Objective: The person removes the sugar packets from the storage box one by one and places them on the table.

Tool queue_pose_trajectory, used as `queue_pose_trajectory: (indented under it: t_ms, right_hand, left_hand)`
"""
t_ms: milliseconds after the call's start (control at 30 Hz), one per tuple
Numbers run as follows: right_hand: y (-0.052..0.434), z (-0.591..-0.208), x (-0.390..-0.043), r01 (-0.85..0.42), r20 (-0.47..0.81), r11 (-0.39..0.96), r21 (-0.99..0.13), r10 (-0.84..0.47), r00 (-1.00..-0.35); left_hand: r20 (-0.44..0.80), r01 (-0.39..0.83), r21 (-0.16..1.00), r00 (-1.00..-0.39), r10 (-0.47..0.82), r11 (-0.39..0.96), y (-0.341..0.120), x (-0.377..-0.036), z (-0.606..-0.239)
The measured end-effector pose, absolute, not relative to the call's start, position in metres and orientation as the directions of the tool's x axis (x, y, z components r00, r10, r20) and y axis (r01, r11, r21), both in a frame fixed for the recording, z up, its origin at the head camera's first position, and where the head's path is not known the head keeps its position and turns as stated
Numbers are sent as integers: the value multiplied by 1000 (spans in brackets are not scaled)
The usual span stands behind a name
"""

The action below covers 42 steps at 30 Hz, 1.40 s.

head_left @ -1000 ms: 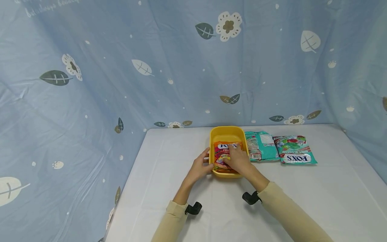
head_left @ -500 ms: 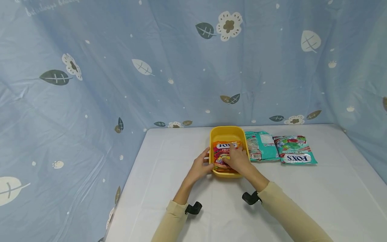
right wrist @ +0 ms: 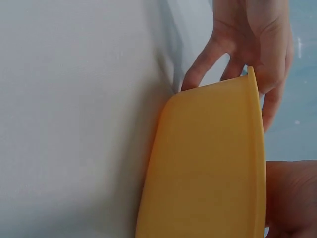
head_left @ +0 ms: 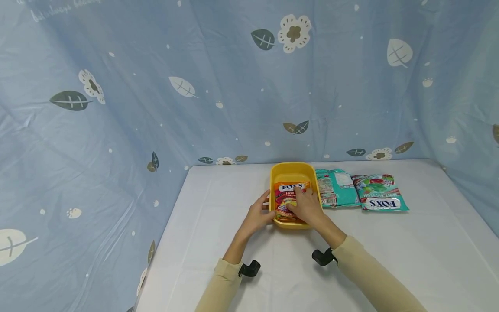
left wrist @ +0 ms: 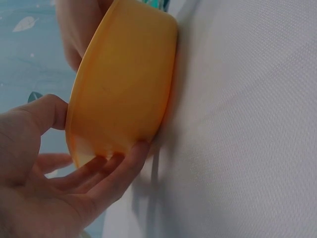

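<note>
A yellow plastic tub point(head_left: 294, 167) stands at the back middle of the table. My left hand point(head_left: 257, 216) grips its left side: in the left wrist view the thumb point(left wrist: 52, 110) is at the rim and the fingers point(left wrist: 116, 179) are against the outer wall. Inside the tub lies an orange-red bag of Fox's candy point(head_left: 283, 202). My right hand point(head_left: 309, 208) reaches over the near right rim and rests on this bag, index finger and thumb spread apart on its face. In the right wrist view the tub wall point(right wrist: 208, 158) hides the right fingertips.
Just right of the tub lies a teal candy bag point(head_left: 338, 190), back side up. Beside that is another teal Fox's candy bag point(head_left: 379, 193), its lettering upside down. A blue patterned curtain point(head_left: 234, 108) hangs behind the white table point(head_left: 218, 190).
The orange-red candy bag has shifted slightly left inside the tub under my right hand. My left hand and the tub have stayed in place.
</note>
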State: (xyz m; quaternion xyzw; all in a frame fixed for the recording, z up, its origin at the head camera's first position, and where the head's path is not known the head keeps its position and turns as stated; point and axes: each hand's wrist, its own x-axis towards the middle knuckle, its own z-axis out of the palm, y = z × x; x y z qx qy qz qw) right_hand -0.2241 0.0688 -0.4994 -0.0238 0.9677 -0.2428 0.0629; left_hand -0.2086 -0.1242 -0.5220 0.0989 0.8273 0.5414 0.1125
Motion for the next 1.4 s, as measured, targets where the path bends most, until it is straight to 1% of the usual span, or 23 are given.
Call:
queue_pose_trajectory:
  t_ms: [167, 633, 933, 1133, 1233, 1400]
  right_hand:
    - [70, -503, -224, -29, -88, 870, -493, -83, -993]
    - [70, -499, -217, -35, -49, 802, -596, -80, -996]
    - [74, -497, -218, -77, 12, 801, -594, -87, -996]
    - [75, -498, -220, -113, 50, 794, -597, -104, -993]
    - [75, -499, -220, -120, 46, 777, -619, -116, -992]
    - [74, -499, -220, -91, 14, 754, -650, -108, -994]
  left_hand:
    - [-76, 42, 921, -956, 284, 388, -124, -208, -522]
    - [-76, 39, 920, -959, 274, 391, -124, -209, -521]
    - [-73, 47, 905, -962, 264, 423, -124, -209, -521]
    - [-84, 27, 922, -960, 268, 386, -124, -210, -523]
    - [-77, 29, 929, -960, 270, 369, -124, -210, -525]
    - [-71, 35, 930, -959, 273, 367, -125, -210, -526]
